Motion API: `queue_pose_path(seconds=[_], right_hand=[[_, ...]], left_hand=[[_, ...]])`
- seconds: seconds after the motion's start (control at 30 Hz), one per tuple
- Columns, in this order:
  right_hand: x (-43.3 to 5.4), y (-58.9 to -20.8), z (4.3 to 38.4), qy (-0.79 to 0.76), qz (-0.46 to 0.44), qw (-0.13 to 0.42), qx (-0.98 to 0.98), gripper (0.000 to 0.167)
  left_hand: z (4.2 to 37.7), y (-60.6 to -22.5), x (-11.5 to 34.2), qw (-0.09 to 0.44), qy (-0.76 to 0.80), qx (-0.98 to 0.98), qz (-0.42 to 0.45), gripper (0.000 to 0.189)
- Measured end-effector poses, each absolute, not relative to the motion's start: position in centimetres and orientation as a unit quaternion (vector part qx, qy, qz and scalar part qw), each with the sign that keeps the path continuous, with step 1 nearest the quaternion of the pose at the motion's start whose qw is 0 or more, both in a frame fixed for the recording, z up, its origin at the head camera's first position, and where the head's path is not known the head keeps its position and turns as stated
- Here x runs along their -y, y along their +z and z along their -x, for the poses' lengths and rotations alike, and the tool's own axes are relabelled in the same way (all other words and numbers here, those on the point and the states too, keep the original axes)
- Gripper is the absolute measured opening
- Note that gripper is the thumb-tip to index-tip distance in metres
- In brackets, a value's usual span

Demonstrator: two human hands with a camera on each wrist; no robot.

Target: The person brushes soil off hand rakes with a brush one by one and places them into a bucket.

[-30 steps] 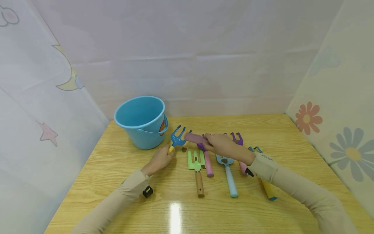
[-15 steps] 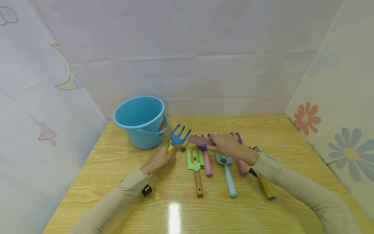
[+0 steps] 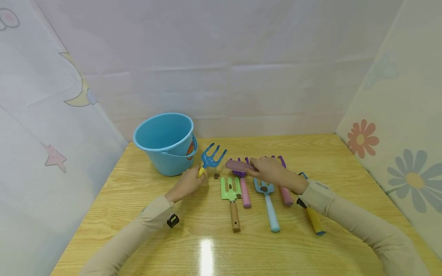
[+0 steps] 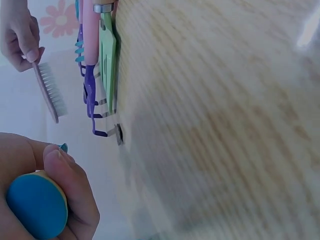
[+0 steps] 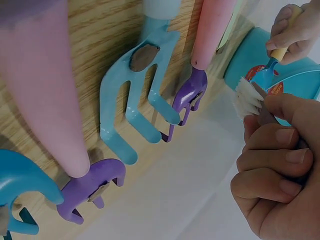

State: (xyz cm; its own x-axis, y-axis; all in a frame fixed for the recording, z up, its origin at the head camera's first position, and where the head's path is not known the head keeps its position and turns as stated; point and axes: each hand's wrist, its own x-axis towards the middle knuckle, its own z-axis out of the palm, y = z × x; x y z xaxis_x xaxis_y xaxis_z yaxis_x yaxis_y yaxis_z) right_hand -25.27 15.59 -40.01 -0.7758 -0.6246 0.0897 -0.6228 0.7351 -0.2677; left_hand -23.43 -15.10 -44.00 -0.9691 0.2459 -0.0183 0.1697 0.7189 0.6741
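Observation:
My left hand point(image 3: 188, 182) grips the yellow handle of a blue hand fork point(image 3: 211, 160), its tines pointing away; in the left wrist view the handle's blue end cap point(image 4: 36, 206) shows inside the curled fingers. My right hand point(image 3: 271, 170) holds a mauve brush point(image 3: 238, 165) by its handle, just right of the fork's tines. White bristles point(image 5: 247, 100) show on it in the right wrist view. Below the brush lie a green fork point(image 3: 231, 189) with a wooden handle, a purple rake point(image 3: 239, 173) with a pink handle, and a light blue fork point(image 3: 264, 187) bearing a brown clump.
A light blue bucket point(image 3: 169, 147) stands at the back left, its handle hanging down. Under the right forearm lie a second pink-handled purple rake point(image 3: 286, 195) and a yellow-handled tool point(image 3: 315, 221). A small brown clump point(image 3: 216, 176) sits near the blue fork.
My right hand and the brush have shifted a little to the right, away from the blue fork. The fork has tilted slightly in my left hand, its tines a bit higher in view.

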Motion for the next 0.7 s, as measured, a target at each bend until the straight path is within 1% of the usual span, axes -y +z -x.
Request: queue_pose_path(seconds=[0.2, 0.3, 0.43, 0.57, 0.7], right_hand=[[-16.0, -40.3, 25.3, -0.135, 0.33, 0.0, -0.934, 0.026], [-16.1, -40.5, 25.1, -0.135, 0.331, -0.001, -0.934, 0.026], [-16.1, -40.7, 25.2, -0.138, 0.334, -0.007, -0.932, 0.026], [-16.0, -40.7, 25.4, -0.139, 0.334, -0.011, -0.932, 0.028], [-16.0, -40.7, 25.4, -0.141, 0.325, 0.003, -0.935, 0.029]], left_hand=[[23.8, -43.4, 15.1, 0.043, 0.349, -0.928, -0.121, 0.018], [23.8, -43.2, 15.1, 0.04, 0.348, -0.928, -0.125, 0.027], [23.7, -42.8, 15.0, 0.052, 0.362, -0.923, -0.12, 0.041], [23.8, -42.3, 15.0, 0.056, 0.362, -0.923, -0.114, 0.044], [23.9, -42.0, 14.8, 0.048, 0.334, -0.934, -0.121, 0.045]])
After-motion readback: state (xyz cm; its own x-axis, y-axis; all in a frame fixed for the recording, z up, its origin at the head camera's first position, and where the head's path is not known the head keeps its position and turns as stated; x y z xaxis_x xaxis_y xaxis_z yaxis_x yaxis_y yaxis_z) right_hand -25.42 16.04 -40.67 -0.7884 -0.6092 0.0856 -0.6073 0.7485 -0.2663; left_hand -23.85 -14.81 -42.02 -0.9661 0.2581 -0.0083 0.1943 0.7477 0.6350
